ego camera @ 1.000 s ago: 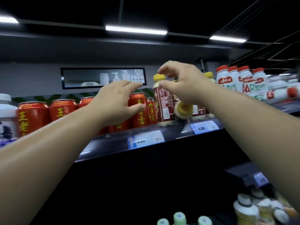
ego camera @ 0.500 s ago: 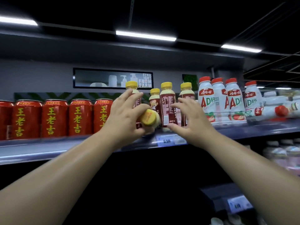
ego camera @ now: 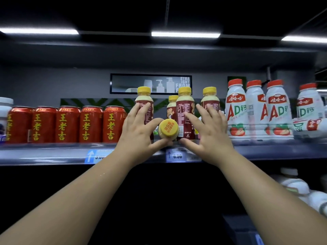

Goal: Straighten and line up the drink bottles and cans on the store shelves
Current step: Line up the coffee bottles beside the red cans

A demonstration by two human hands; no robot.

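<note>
1. Left hand (ego camera: pixel 139 131): thumb below and forefinger above the yellow cap of the lying bottle (ego camera: pixel 168 129), pinching it; remaining fingers laid against the left upright bottle (ego camera: pixel 144 103) at 11 o'clock from that cap.
2. Right hand (ego camera: pixel 210 131): spread, fingers straight, holding nothing; forefinger touching the label of the middle upright bottle (ego camera: pixel 184 110), thumb near that bottle's base, at 3 o'clock from the lying bottle.
3. Lying bottle: on its side at the shelf front, between the two hands, cap toward the camera.
4. Rear bottle (ego camera: pixel 172 105) at 12 o'clock from the lying cap, and right upright bottle (ego camera: pixel 209 98) at 1 o'clock, partly behind the right hand's fingers; both standing.
5. Red cans (ego camera: pixel 67 124): five upright in a close row, at 9 o'clock from the left hand.
6. White bottles (ego camera: pixel 237 110) with red caps: upright, at 3 o'clock from the right hand; beyond them, a toppled white bottle (ego camera: pixel 307 125) on its side.
7. Shelf edge (ego camera: pixel 44 154): a price tag (ego camera: pixel 177 156) at 6 o'clock from the lying bottle.
8. Wall sign (ego camera: pixel 150 84) at 12 o'clock, behind the bottles.
</note>
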